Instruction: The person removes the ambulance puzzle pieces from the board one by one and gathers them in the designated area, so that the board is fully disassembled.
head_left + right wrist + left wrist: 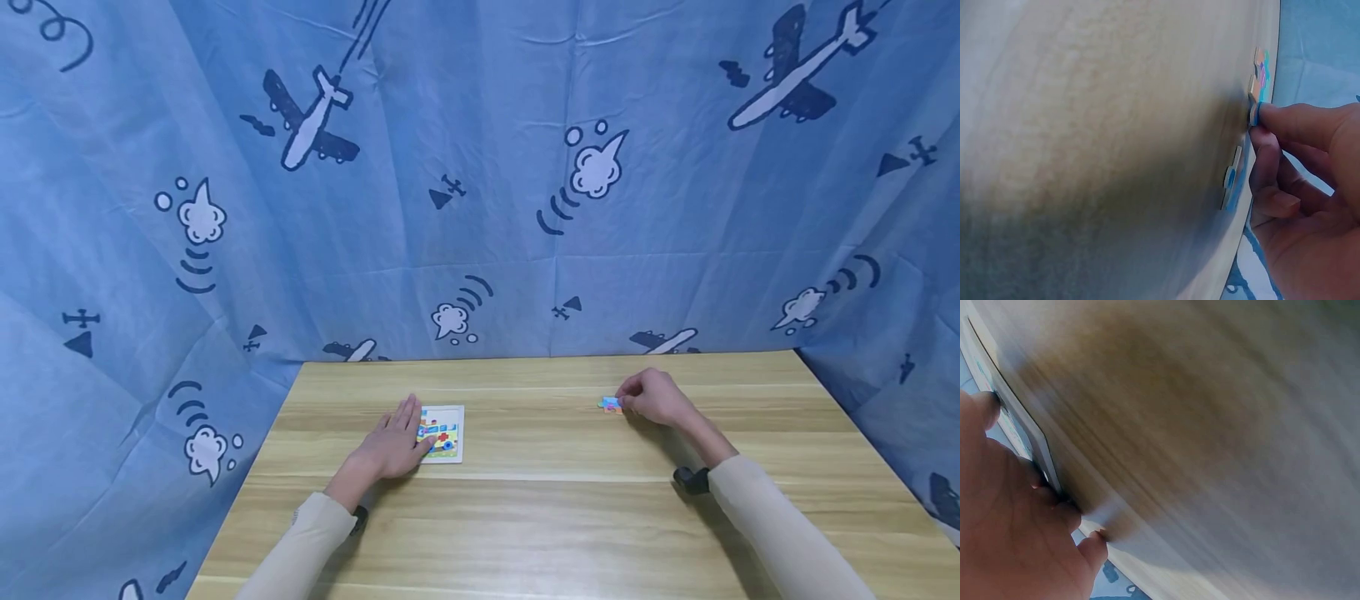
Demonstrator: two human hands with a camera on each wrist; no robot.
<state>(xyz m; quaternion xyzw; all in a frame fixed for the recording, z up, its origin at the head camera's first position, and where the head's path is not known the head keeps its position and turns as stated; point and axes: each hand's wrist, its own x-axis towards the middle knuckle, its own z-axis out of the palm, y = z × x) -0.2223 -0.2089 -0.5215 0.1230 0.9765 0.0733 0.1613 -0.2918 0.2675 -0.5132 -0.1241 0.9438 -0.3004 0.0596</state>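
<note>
A small jigsaw puzzle in a white-edged tray (460,433) lies at the left of the table, its picture showing a yellow vehicle with a red cross. My left hand (392,446) rests flat over the tray's left part, fingers extended, hiding that side. In the left wrist view, the fingers of the left hand (1022,519) lie along the tray edge (1038,440). Farther right, my right hand (654,398) pinches a puzzle piece (1254,114) between thumb and finger, low at the tabletop. Colourful puzzle pieces (610,404) lie beside its fingertips; another blue-edged piece (1232,181) lies beneath the hand.
The wooden table (525,517) reaches back to a blue curtain (510,208) printed with planes and clouds, which also hangs along both sides. Dark bands (692,481) sit at the wrists, by the light sleeves.
</note>
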